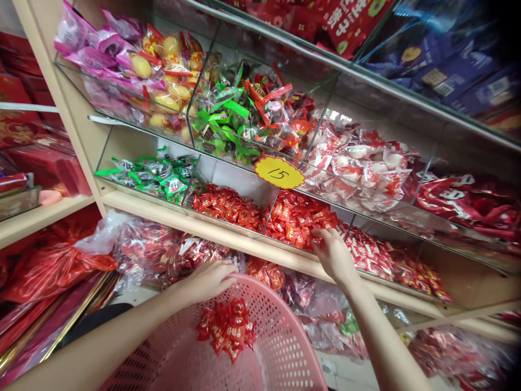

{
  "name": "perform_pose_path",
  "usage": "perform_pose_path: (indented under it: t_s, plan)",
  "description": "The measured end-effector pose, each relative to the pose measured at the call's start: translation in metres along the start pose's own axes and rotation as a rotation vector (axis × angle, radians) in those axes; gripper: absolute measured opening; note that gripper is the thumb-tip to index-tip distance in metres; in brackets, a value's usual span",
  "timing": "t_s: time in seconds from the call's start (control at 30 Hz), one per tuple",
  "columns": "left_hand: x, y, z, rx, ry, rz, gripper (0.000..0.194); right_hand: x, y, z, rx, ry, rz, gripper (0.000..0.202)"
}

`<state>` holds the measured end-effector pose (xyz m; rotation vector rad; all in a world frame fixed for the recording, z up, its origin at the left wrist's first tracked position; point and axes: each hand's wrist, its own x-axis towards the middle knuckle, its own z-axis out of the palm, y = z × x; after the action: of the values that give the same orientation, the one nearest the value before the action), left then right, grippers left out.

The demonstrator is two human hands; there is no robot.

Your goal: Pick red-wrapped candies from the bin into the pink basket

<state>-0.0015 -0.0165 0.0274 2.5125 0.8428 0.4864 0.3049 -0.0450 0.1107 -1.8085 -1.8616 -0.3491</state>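
A pink perforated basket (280, 326) is tilted towards me at the bottom centre, with a small heap of red wrapped candies (230, 330) inside. My left hand (211, 281) grips its far rim, fingers wrapped over the edge. At the front of the lower shelf, my right hand (331, 250) is at the right edge of a compartment of red wrapped candies (293, 220). Its fingers are bent at the glass front, and their tips are partly hidden, so whether they hold a candy cannot be made out.
Glass-fronted compartments above hold green-wrapped (228, 117) and white-and-red packets (362, 163). A yellow price tag (279, 172) reading 15 hangs above the red candies. Plastic bags (150, 244) lie under the wooden shelf edge (171, 220). Red boxes (49, 163) stand at left.
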Motion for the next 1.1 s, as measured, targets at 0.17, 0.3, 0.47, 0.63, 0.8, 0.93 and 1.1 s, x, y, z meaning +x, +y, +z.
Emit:
perform_pose_path:
  t_s: [0.17,0.3,0.47,0.63,0.8,0.93,1.1]
  plan:
    - [0.000,-0.002,0.002,0.020,-0.004,0.006,0.020,0.005,0.025,0.005,-0.038,-0.125,-0.030,0.024]
    - [0.000,-0.004,0.004,0.015,0.012,0.020,0.020,0.007,0.021,0.002,-0.100,-0.163,-0.057,0.018]
    - [-0.001,-0.004,0.004,0.014,0.007,0.018,0.020,0.005,0.017,-0.003,-0.104,-0.117,-0.072,0.015]
    - [-0.001,-0.004,0.005,0.014,0.003,0.014,0.020,-0.004,-0.004,-0.014,0.020,0.031,-0.006,0.018]
    - [0.005,0.001,0.007,-0.051,0.098,0.004,0.018,-0.038,-0.065,-0.005,0.306,0.184,0.050,0.020]
    - [0.010,0.013,0.000,-0.396,0.130,-0.125,0.033,-0.081,-0.110,0.034,0.541,0.042,0.034,0.007]
    - [0.008,0.019,-0.005,-0.728,-0.075,-0.189,0.041,-0.115,-0.127,0.069,0.619,-0.187,-0.024,0.009]
